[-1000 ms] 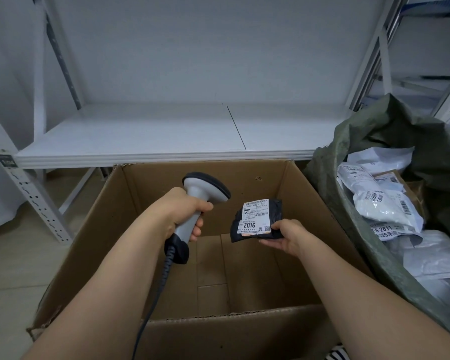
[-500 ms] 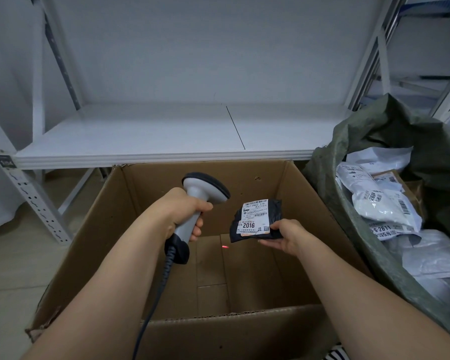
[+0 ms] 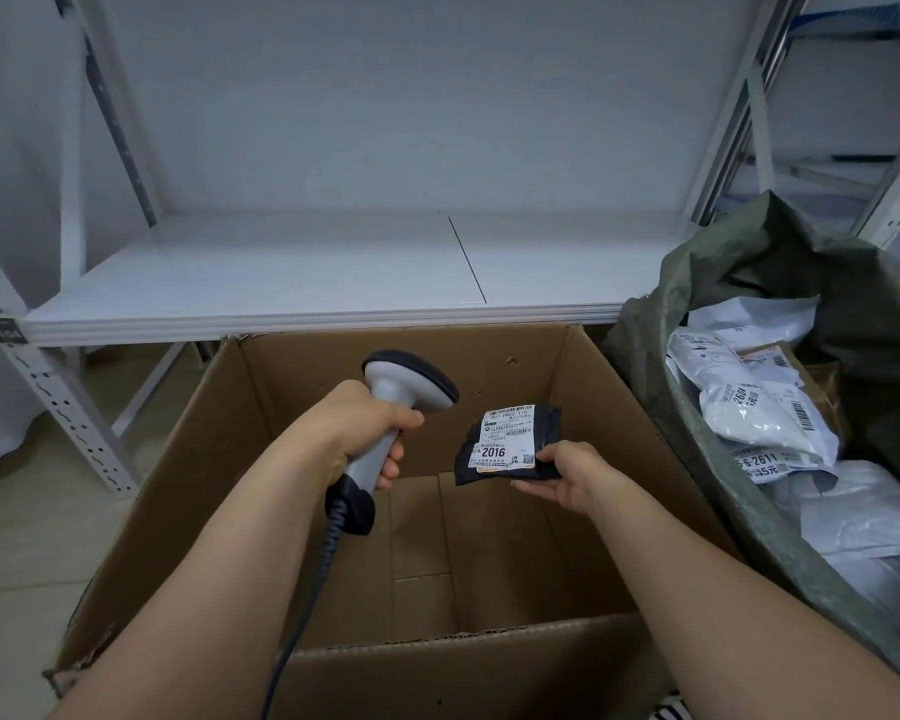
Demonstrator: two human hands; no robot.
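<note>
The left hand (image 3: 367, 433) is gripping the handle of a corded barcode scanner (image 3: 393, 418) while the right hand (image 3: 567, 475) is pinching a small black labelled parcel (image 3: 510, 444) just beside it, both suspended above the open cardboard box (image 3: 640, 459).

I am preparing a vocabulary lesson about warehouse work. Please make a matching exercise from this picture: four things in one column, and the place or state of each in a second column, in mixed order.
Column 1
1. barcode scanner
2. black parcel
3. cardboard box
4. green sack

Column 2
a. holds white parcels, on the right
b. gripped by the left hand
c. open, beneath both hands
d. held by the right hand

Pairs: 1-b, 2-d, 3-c, 4-a
</note>
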